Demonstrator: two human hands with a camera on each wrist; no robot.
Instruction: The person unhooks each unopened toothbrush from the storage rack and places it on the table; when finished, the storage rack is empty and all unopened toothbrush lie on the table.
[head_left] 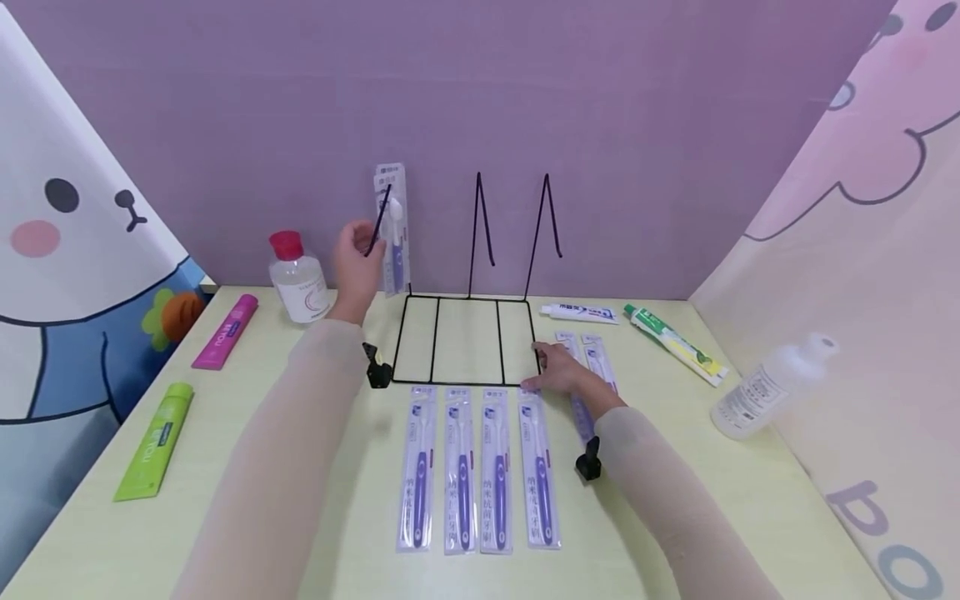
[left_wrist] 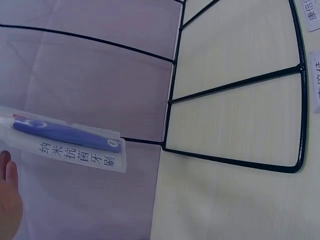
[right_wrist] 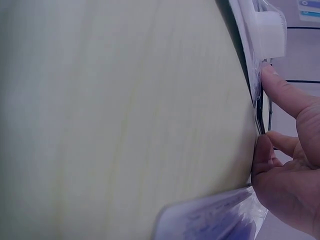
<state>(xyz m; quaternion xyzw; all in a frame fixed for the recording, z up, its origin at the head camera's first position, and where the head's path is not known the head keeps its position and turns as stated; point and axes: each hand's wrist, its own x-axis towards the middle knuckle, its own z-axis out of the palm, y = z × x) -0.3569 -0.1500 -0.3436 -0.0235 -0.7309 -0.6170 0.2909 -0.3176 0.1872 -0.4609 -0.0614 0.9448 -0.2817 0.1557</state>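
Observation:
A black wire display rack (head_left: 468,297) stands on the table with three upright prongs. Packaged purple toothbrushes (head_left: 397,250) hang at the left prong, one behind another. My left hand (head_left: 358,265) is at that prong's front end, fingertips close beside the packs' left edge. In the left wrist view, the fingers (left_wrist: 11,172) show slightly apart from the pack (left_wrist: 70,140). My right hand (head_left: 561,370) holds the rack's base at its front right corner, thumb and fingers at the wire. Under and beside it lie two more packaged toothbrushes (head_left: 597,358), partly hidden by the hand.
Several packaged toothbrushes (head_left: 461,471) lie in a row before the rack. On the left are a red-capped bottle (head_left: 302,287), a pink tube (head_left: 226,332) and a green tube (head_left: 155,442). Right are two toothpaste tubes (head_left: 579,313) (head_left: 678,346) and a clear white bottle (head_left: 765,392).

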